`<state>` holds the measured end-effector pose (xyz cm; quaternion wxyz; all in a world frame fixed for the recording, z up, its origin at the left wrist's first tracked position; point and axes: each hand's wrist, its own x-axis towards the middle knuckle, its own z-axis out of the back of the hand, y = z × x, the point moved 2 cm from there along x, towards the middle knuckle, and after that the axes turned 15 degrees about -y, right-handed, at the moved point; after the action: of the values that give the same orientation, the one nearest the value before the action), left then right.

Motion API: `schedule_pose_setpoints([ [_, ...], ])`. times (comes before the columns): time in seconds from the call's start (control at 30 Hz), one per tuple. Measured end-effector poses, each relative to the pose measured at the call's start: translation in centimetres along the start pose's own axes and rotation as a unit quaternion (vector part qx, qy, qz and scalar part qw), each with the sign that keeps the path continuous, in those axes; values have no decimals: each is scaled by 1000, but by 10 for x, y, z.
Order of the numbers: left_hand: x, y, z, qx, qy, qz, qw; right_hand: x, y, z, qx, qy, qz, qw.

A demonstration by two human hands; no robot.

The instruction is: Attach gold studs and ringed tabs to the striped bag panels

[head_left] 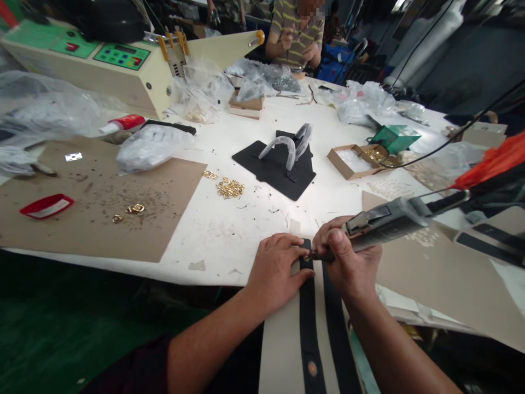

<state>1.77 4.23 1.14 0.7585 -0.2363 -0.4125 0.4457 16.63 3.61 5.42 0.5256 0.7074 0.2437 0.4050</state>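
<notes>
My right hand (351, 267) is wrapped around a grey electric screwdriver (385, 221), its tip pointing left. That tip meets a small metal piece near the far end of a black strap (308, 306). My left hand (275, 269) pinches the same strap end, fingertips beside the metal piece and thumb on the near side. An orange-tinted metal fitting (312, 368) sits lower on this strap. A second black strap (334, 323) runs parallel on the right. Both straps lie on a pale board (281, 345).
Gold clasps (230, 187) are piled mid-table. Beyond them lie black panels with wrapped handles (283, 164). An open cardboard box (348, 163) of small parts is at right. A red dish (47, 206) rests on brown board. A beige machine (94, 65) stands behind; a person (297, 33) sits opposite.
</notes>
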Motion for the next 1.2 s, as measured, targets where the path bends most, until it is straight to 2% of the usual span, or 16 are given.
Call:
schedule_pose_setpoints([
  [0.2,1,-2,2,2,16,0,1000,3,3,-3,-39,46,8,998],
  [0.73,3,1,-1,-11,14,21,1000,6,-9,-7,4,131,-18,991],
  [1.03,2,0,-1,-2,9,1,1000,5,-7,-8,-21,113,-20,993],
  [1.2,2,-3,0,18,-9,-13,1000,7,4,-6,-27,100,-52,993],
])
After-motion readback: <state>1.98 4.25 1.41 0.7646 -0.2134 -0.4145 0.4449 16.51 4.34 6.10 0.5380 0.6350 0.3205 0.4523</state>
